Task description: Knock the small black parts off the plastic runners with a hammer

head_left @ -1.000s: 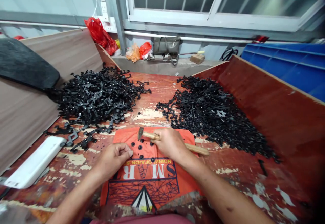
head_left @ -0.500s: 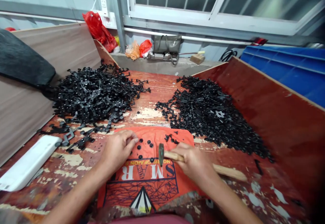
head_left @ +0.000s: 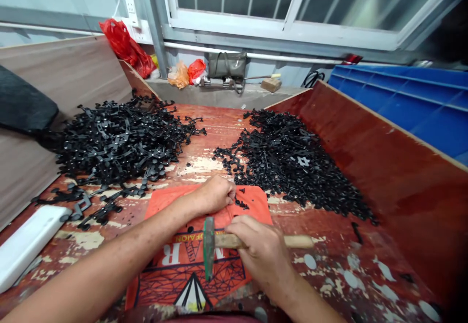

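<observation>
My right hand (head_left: 258, 247) is wrapped around the wooden handle of a hammer (head_left: 209, 254). Its head has green on it and hangs over the printed orange cloth (head_left: 166, 198). My left hand (head_left: 215, 193) reaches across the cloth's far part, fingers curled in; what they hold, if anything, is hidden. Just right of those fingers lie a few small black pieces (head_left: 241, 205). One round black stud (head_left: 190, 229) shows on the cloth below my left forearm, which covers the area around it.
A large heap of black linked parts (head_left: 113, 140) lies at the left, another heap of small black parts (head_left: 292, 162) at the right. A white oblong object (head_left: 31, 242) rests on the left. Wooden boards (head_left: 365, 132) border both sides, with a blue crate (head_left: 402, 101) beyond the right one.
My left hand has moved right across the cloth to the small black pieces. My right hand has brought the hammer left and nearer to me. The view has shifted slightly to the right.
</observation>
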Demonstrator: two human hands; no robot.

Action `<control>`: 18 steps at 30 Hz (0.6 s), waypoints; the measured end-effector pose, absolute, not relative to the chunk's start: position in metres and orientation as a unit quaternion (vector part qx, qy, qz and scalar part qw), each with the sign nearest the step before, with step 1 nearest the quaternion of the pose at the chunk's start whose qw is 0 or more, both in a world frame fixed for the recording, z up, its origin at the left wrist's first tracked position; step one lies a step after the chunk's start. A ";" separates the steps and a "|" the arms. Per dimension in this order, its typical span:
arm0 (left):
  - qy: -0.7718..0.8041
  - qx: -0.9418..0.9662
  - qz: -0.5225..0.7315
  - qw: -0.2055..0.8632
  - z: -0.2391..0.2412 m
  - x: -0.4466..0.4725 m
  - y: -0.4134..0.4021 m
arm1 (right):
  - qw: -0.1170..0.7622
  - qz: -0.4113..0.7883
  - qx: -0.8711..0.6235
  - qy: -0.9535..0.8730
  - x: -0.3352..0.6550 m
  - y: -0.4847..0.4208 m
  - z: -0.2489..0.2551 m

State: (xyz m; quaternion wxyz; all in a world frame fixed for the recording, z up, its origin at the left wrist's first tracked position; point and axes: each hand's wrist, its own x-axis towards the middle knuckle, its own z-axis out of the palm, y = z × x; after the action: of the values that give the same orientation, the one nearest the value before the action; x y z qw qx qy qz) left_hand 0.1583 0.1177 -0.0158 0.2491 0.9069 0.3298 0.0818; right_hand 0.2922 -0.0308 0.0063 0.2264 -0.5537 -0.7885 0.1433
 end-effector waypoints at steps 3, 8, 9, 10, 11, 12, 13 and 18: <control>0.319 0.911 0.078 0.250 -0.013 0.148 0.119 | 0.189 0.090 -0.505 -0.837 0.263 -0.015 0.000; 0.261 0.922 0.078 0.274 -0.008 0.133 0.129 | 0.171 0.035 -0.509 -0.843 0.230 0.007 -0.023; 0.256 0.922 0.072 0.282 -0.008 0.131 0.131 | 0.170 0.034 -0.512 -0.841 0.230 0.006 -0.024; 0.258 0.920 0.065 0.287 -0.007 0.130 0.133 | 0.168 0.031 -0.514 -0.840 0.234 0.004 -0.023; 0.267 0.918 0.059 0.287 -0.007 0.129 0.134 | 0.169 0.030 -0.517 -0.839 0.240 0.001 -0.021; 0.278 0.916 0.056 0.284 -0.007 0.129 0.135 | 0.170 0.029 -0.523 -0.835 0.248 -0.003 -0.018; 0.290 0.914 0.055 0.279 -0.007 0.129 0.135 | 0.171 0.029 -0.533 -0.828 0.258 -0.006 -0.014; 0.331 0.909 0.060 0.246 -0.011 0.138 0.130 | 0.124 0.024 -0.651 -0.748 0.304 -0.001 0.000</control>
State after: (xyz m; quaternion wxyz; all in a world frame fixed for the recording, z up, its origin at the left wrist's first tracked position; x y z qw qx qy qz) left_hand 0.1381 0.1297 -0.0107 0.2464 0.9089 0.3311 0.0599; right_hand 0.3044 -0.0006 -0.0004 0.1243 -0.6513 -0.7482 0.0239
